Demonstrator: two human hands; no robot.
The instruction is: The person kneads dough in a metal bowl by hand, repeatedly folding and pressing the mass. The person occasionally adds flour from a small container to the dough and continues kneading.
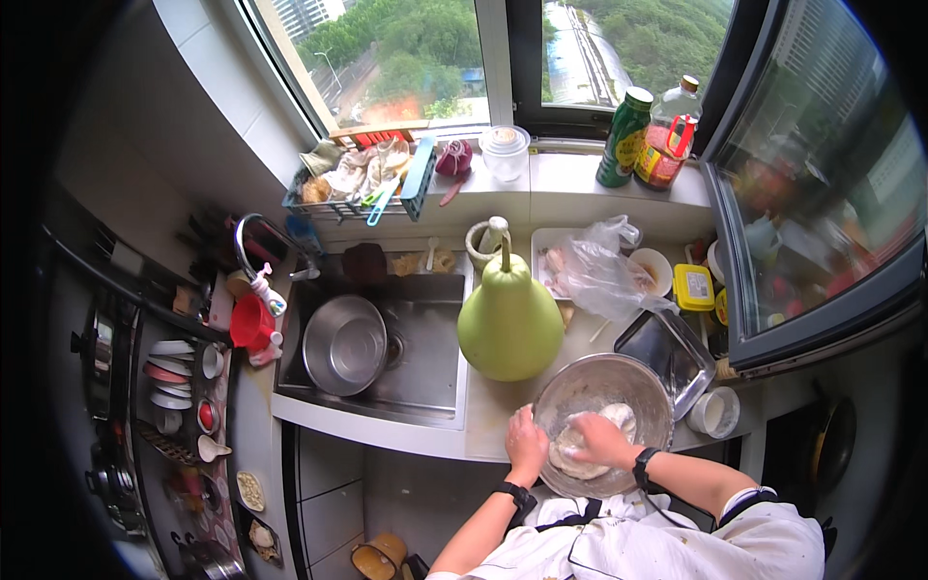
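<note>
Pale dough (573,458) lies in a steel mixing bowl (652,384) at the counter's front edge, with flour clinging to the bowl's inner wall. My right hand (599,437) presses into the dough, its fingertips partly hidden by it. At the bowl's left rim, my left hand (527,442) grips the edge with curled fingers; flour marks its skin. A large green bottle gourd (511,326) stands just beyond the bowl, to its left. Both wrists wear black bands.
A steel sink (428,362) holds a metal basin (344,345) at left. Right of the bowl are a rectangular metal tray (670,355) and a cup of white powder (713,413). Behind are a plastic bag (598,268) and a yellow-lidded box (694,287). An open window sash (819,312) overhangs the right side.
</note>
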